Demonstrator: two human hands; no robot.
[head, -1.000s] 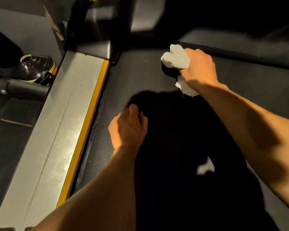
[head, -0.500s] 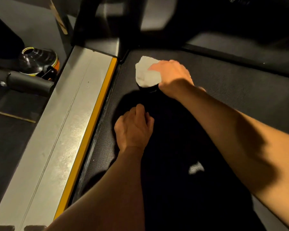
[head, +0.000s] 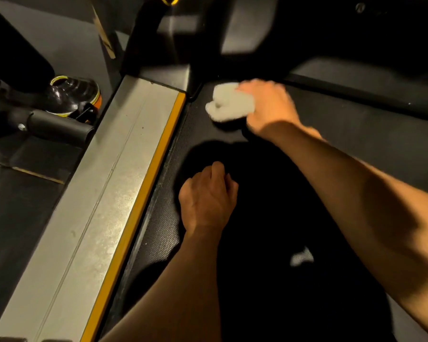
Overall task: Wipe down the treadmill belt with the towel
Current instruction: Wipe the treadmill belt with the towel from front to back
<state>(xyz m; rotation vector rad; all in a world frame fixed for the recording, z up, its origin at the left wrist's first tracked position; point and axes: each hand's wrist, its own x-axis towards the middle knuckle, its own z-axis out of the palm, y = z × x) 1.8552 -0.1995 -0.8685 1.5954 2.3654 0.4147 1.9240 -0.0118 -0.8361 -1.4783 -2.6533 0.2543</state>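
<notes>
My right hand (head: pixel 267 107) presses a bunched white towel (head: pixel 229 103) onto the black treadmill belt (head: pixel 356 134), near the belt's far left corner. The towel sticks out to the left of my fingers and looks slightly blurred. My left hand (head: pixel 208 201) rests on the belt closer to me, fingers curled under, holding nothing that I can see. A dark shadow covers the belt around and behind my left hand.
A grey side rail (head: pixel 104 193) with a yellow strip (head: pixel 143 188) runs along the belt's left edge. Left of it sit a black padded bar (head: pixel 57 127) and a clear bottle (head: pixel 72 95). The treadmill's dark front housing (head: pixel 245 25) rises beyond the towel.
My right hand has swept the towel leftward across the far end of the belt toward the left corner. My left hand has stayed in place on the belt.
</notes>
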